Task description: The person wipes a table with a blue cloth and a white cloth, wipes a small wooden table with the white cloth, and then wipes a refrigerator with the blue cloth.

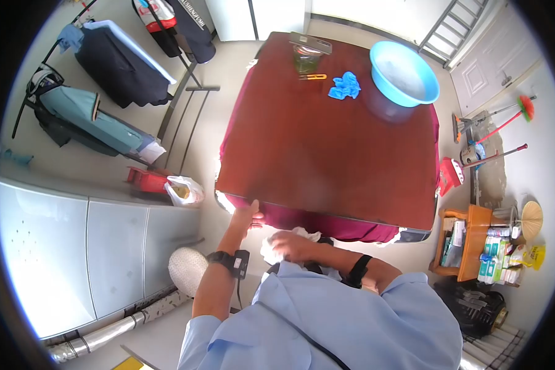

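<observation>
My left hand (pixel 250 217) is at the near left edge of the dark red-brown table (pixel 314 145), beside the maroon tablecloth (pixel 351 229) that hangs below the top. Its thumb and fingers are apart, and I see nothing held in them. Close to my body, my right hand (pixel 294 246) is closed on a crumpled white cloth (pixel 270 251), whose ends stick out around the fingers. On the far part of the table lie a crumpled blue cloth (pixel 345 86) and a yellow-orange utility knife (pixel 313 77).
A light blue basin (pixel 404 75) stands at the table's far right corner. A clear container (pixel 306 60) is near the far left edge. Clothes racks (pixel 194 88) and a grey cabinet (pixel 116 246) line the left side. A wooden shelf (pixel 475 243) is at right.
</observation>
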Demonstrator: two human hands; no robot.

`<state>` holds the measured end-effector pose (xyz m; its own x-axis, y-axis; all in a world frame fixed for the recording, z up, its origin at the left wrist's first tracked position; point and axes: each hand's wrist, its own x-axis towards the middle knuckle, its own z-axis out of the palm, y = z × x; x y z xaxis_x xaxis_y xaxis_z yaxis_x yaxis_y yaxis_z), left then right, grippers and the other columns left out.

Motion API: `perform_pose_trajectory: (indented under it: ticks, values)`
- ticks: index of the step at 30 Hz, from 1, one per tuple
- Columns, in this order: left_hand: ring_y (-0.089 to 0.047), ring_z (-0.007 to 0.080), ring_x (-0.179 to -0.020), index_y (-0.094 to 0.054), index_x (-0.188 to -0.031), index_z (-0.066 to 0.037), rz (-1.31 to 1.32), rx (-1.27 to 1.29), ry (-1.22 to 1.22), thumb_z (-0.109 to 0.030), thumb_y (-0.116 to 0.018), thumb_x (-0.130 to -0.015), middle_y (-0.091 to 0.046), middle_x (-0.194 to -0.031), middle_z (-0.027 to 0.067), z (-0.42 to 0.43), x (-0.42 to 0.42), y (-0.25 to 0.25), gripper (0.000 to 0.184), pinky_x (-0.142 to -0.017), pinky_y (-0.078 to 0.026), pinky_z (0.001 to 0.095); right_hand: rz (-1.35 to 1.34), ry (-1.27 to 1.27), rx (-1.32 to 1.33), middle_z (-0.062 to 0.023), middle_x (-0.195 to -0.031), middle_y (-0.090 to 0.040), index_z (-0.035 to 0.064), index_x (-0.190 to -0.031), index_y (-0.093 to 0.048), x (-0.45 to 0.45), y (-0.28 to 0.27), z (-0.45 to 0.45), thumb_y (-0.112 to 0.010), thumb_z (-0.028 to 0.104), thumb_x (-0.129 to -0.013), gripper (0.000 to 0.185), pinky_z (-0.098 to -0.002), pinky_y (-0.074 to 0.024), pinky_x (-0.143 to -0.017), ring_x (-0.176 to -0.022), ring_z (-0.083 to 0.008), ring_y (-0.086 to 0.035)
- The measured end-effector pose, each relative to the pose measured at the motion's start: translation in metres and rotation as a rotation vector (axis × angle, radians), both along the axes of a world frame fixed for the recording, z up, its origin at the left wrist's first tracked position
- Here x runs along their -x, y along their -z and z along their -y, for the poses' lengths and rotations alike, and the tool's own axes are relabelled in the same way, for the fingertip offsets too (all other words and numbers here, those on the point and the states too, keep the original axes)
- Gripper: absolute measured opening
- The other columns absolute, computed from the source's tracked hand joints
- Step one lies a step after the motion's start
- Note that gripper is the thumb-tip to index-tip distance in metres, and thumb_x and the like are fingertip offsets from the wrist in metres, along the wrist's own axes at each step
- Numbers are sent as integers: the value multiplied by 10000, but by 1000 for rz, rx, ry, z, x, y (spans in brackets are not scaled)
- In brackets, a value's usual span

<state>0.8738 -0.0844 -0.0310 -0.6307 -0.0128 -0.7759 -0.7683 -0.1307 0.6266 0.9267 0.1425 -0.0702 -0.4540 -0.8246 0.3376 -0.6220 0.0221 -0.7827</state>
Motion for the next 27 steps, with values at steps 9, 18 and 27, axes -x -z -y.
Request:
perform_pose_trajectory:
  ticks: [9,18,27]
  values:
    - [-697,306,-882,-536,-1359,-61,88,64,-154,-415,-663,-953,-620,-1227,158,143,-105,22,554,-741,-580,429,-267,1054,-617,-242,-1323,-486,103,-1338,-569,96,-33,-48,-775,227,-732,652,-561,-339,-1093,-1322,-463,-383]
    - [-676,258,-895,-419,-1470,-36,103,72,-353,-359,-639,-976,-617,-1240,148,151,-66,13,629,-765,-573,387,-383,1091,-679,-201,-1388,-498,129,-1402,-530,315,-12,-4,-761,268,-777,681,-565,-282,-1156,-1393,-431,-358]
    - [-689,250,-857,-540,-1328,33,394,116,-435,-313,-598,-1000,-658,-1115,155,158,-108,26,481,-772,-560,373,-484,1014,-640,-141,-1347,-538,186,-1381,-537,512,0,52,-719,291,-825,594,-529,-320,-1127,-1357,-392,-397]
